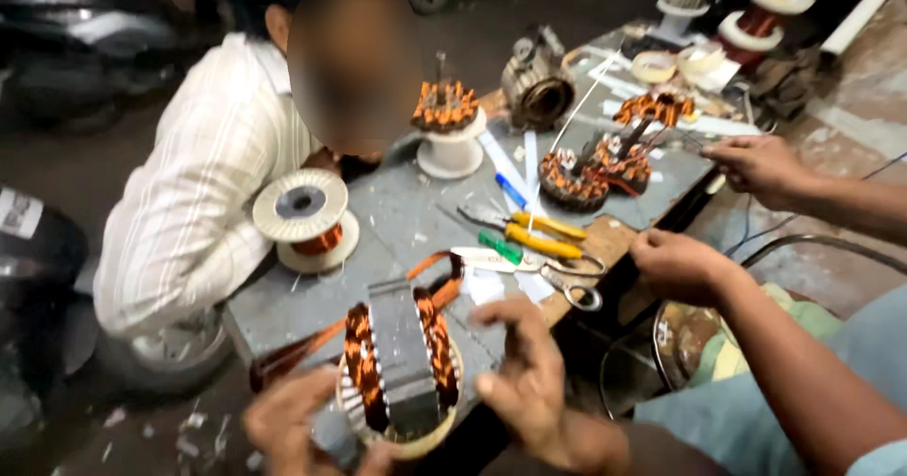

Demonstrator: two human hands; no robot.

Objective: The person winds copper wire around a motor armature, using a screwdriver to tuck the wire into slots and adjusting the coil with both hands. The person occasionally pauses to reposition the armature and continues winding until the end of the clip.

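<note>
1. The left hand [288,429] and right hand [529,386] grasp a motor stator [402,367] between them, low in the head view and at the near edge of the bench [406,212]. The left hand is blurred and cups it from below-left; the right hand's fingers [510,317] press its right side.
2. The stator shows a grey steel core flanked by copper-orange windings and sits on a pale ring. An orange strip [312,344] runs away from it to the left.
3. Just beyond it on the bench lie scissors [529,263], a green-handled tool [499,246] and yellow-handled pliers [539,233].
4. Further back are a spool of copper wire [307,219], a wound coil on a white stand [448,127], two more wound stators [595,169] and a grey motor housing [536,84].
5. A co-worker in a striped shirt [203,183] bends over the bench's far left side.
6. At the right, another person's two hands [680,266] [759,166] reach towards the bench's edge, well apart from the held stator.
</note>
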